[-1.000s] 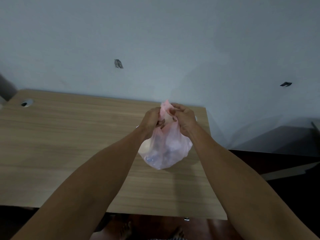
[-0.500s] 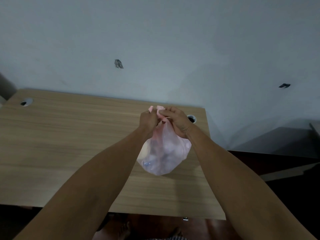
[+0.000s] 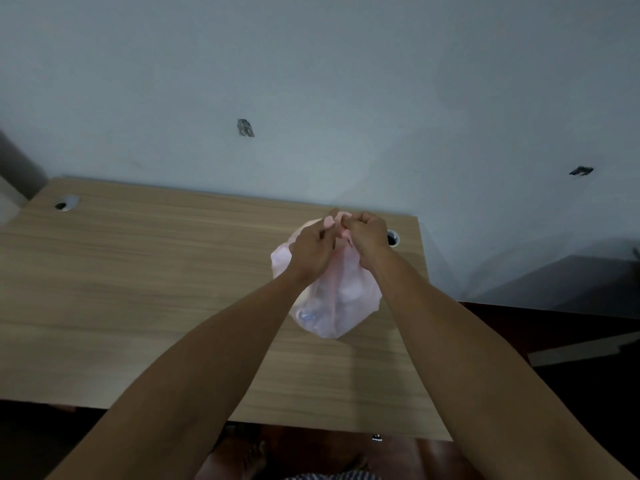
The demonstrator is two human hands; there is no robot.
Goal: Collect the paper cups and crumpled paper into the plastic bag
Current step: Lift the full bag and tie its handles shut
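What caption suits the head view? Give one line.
Both hands, left and right, grip the bag top above the table.

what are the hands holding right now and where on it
Both the left hand and right hand grip the pink plastic bag by its gathered top.

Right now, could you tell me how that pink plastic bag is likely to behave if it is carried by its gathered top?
The plastic bag looks floppy: its thin film sags below the left hand and right hand pinching its top. It is probably light, since faint shapes show through without stretching it taut. It would likely swing, and could slump if set on the table.
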